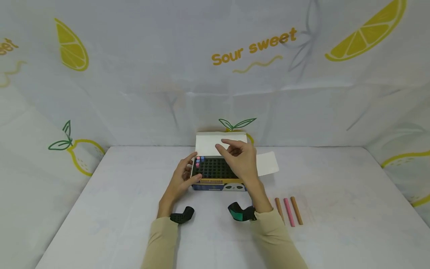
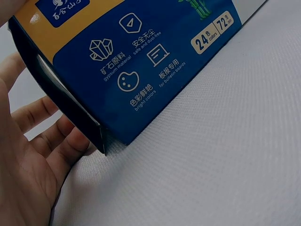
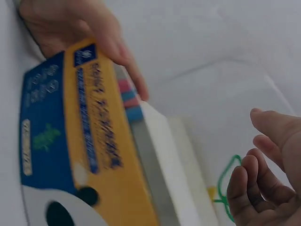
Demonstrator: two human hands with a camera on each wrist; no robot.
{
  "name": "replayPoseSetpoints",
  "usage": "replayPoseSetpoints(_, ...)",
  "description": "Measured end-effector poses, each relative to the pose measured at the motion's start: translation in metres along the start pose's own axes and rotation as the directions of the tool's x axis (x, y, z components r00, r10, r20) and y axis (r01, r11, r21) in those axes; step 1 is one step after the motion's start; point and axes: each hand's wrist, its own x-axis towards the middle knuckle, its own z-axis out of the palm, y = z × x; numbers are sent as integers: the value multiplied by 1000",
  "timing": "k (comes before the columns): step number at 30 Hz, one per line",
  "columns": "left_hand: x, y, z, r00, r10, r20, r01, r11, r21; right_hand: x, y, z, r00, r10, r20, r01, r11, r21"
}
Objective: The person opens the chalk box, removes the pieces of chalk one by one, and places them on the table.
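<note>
Sleeves of mine, tan ones, come in at the bottom of the head view, with a small black band near each wrist. Past them sits the chalk box [image 1: 218,175] on the white worktop [image 1: 117,209], near the back wall. Its lid flap [image 1: 215,145] stands up, and inside is a dark tray full of little holes. Only a few chalks [image 1: 199,161] stand in the far left corner: pink, blue and red ones.

My left hand [image 1: 181,178] grips the left side of the box, thumb on the near edge, fingers round the far end. The left wrist view shows those fingers [image 2: 51,136] lying against the dark end of the box.

My right hand [image 1: 239,158] hovers over the right part of the tray. Its fingers are loosely bent and hold nothing; in the right wrist view they hang in the air beside the lid.

Three loose chalk sticks [image 1: 289,211], two brown and one pink, lie on the worktop to my right, well apart from the box.

I think my sleeve could bump those loose sticks and roll them away. If my left hand lets go, the light box could slide.
</note>
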Motion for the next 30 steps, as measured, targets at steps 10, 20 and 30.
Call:
replayPoseSetpoints(10,0,0,2,1000,0,-3,0,1000,4,-5,15,39,994,34,101,-29,998,-51)
replayPoseSetpoints(20,0,-2,3,1000,-2,1,2,1000,-9,-13,23,50,985,76,153,-51,985,-163)
replayPoseSetpoints(30,0,-1,0,1000,3,1,-3,1000,-9,-14,21,61,981,113,157,-61,952,-300)
